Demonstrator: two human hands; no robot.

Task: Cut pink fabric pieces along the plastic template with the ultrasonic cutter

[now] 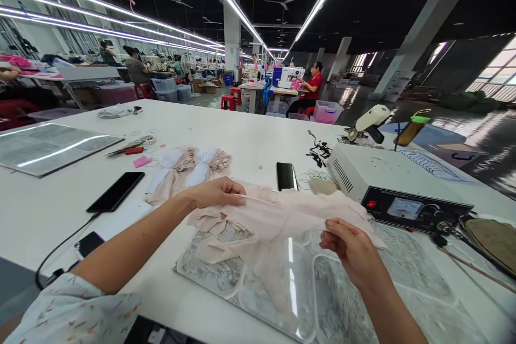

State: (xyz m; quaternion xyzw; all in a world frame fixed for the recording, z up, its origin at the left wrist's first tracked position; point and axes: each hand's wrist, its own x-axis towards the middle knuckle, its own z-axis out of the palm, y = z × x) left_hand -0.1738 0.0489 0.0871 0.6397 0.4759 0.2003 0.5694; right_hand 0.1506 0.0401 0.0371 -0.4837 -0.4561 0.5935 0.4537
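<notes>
A pale pink piece of thin fabric [278,220] is stretched between my two hands above a glossy grey marbled board [274,290]. My left hand [220,193] pinches its upper left edge, fingers closed. Farther right, my right hand [350,247] grips the cloth between thumb and fingers. Part of the fabric hangs down onto the board, and more pale pink cloth [330,204] lies behind it. Beyond my left hand sit two bundles of similar cloth [173,172] tied with white bands.
A control box [403,183] with a dial stands at the right, near a bottle [413,129]. One phone [286,176] lies behind the cloth, another phone [116,192] at the left. A second marbled board [48,145] lies far left. A person in red [312,86] sits at a machine beyond.
</notes>
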